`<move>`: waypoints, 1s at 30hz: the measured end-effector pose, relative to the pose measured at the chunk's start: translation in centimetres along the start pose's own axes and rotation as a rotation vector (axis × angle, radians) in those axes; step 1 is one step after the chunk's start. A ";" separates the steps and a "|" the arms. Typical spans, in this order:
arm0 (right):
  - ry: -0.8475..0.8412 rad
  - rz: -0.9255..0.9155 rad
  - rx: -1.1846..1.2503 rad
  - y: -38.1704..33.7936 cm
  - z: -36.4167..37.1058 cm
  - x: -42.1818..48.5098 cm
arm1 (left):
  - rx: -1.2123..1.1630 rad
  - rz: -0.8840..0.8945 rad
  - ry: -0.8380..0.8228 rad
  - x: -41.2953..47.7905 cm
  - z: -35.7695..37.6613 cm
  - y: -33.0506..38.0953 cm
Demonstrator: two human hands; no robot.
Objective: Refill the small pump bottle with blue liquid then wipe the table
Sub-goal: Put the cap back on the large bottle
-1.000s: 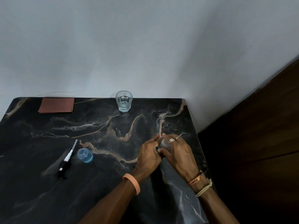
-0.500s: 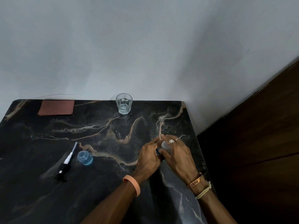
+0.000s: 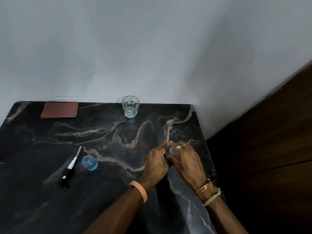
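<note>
Bare-armed, with a peach wristband (image 3: 139,191) on the left wrist, orange lettered band (image 3: 201,187) and cream thread (image 3: 211,197) on the right, two rings (image 3: 178,147) on its fingers.

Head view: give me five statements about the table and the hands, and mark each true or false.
1. The small blue bottle stands open, its pump lying beside it. True.
2. The glass lies on its side near the front edge. False: it stands upright at the back edge by the wall.
3. The left hand and the right hand are together on one small item. True.
4. The folded brown cloth is in the right hand. False: it lies untouched at the back left corner.
5. The left wrist wears an orange band. True.
</note>
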State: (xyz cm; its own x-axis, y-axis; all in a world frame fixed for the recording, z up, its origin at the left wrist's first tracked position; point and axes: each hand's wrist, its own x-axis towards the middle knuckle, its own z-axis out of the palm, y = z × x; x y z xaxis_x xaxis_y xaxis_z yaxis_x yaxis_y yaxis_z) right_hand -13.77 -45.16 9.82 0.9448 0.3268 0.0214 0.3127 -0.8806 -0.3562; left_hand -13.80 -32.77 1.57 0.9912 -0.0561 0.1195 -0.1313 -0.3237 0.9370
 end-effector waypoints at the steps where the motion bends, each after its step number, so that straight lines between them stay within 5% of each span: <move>1: 0.020 -0.012 0.019 0.0 0.0 0.0 | 0.005 0.003 -0.002 0.0 0.0 0.0; 30: -0.020 -0.037 -0.040 -0.5 -0.5 0.1 | 0.055 -0.002 -0.011 -0.1 0.0 0.0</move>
State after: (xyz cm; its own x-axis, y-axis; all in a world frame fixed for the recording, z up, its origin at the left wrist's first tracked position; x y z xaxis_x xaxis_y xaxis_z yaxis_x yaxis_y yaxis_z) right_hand -13.76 -44.87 10.43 0.9305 0.3660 0.0154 0.3516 -0.8805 -0.3180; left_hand -13.86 -32.78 1.51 0.9913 -0.0659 0.1142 -0.1307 -0.3750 0.9178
